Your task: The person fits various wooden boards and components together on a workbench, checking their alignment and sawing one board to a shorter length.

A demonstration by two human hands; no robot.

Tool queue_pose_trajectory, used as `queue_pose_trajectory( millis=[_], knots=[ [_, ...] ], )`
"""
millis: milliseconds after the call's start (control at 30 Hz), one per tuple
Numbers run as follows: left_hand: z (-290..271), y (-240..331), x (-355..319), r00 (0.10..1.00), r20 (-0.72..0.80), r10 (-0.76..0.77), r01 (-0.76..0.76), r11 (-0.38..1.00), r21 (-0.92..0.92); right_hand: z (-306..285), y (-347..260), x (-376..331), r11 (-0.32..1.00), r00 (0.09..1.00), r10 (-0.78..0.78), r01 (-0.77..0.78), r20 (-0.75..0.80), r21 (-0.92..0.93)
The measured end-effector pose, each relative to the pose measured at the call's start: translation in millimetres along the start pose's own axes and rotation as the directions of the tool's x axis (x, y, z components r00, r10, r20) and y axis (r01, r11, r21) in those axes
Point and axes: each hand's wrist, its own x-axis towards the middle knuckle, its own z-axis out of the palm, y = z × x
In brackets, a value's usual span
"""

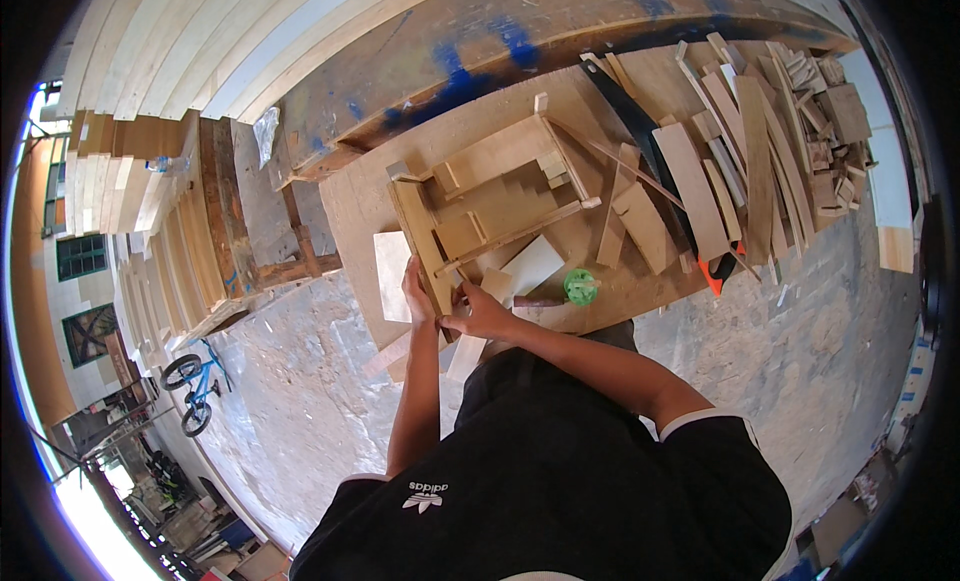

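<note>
A small wooden frame (520,225) lies on the plywood worktop, with short blocks and a crosspiece inside it. Its left side is an upright end board (424,247). Along the outer left face of that board, near its close end, my left hand (419,295) is closed with fingers pressed to the wood. My right hand (478,312) grips around the near corner of the same board, fingers curled; its fingertips are partly hidden. Just right of my right hand lie a dark-handled tool (537,302) and a green tub (580,287) of small pieces.
A handsaw (640,131) with an orange-and-black handle lies across the plywood sheet (350,206). Wood strips (755,161) and offcuts (825,141) crowd the right side. Stacked planks (180,41) stand far left. A blue bicycle (200,386) stands on the concrete floor (290,421).
</note>
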Motion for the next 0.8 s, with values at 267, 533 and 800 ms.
queue_pose_trajectory(
  millis=[267, 533, 800],
  knots=[
    [-2.6, -0.3, -5.8, 1.0, -0.005, 0.019, -0.019, 1.0, 0.012, -6.0, -14.2, -8.5, 0.995, 0.998, 0.039, -0.043, 0.049, 0.095],
    [-42.3, -14.9, -35.2, 0.99, 0.011, 0.14, -0.14, 0.99, -0.031, 2.0, -12.6, -22.6, 0.992, 0.974, 0.057, -0.03, 0.221, -0.121],
    [-12.1, -0.7, -106.0, 0.906, -0.069, 0.417, -0.422, 0.886, -0.19, -17.7, -38.0, -60.0, 0.973, 0.936, -0.124, 0.18, 0.329, -0.144]
  ],
)
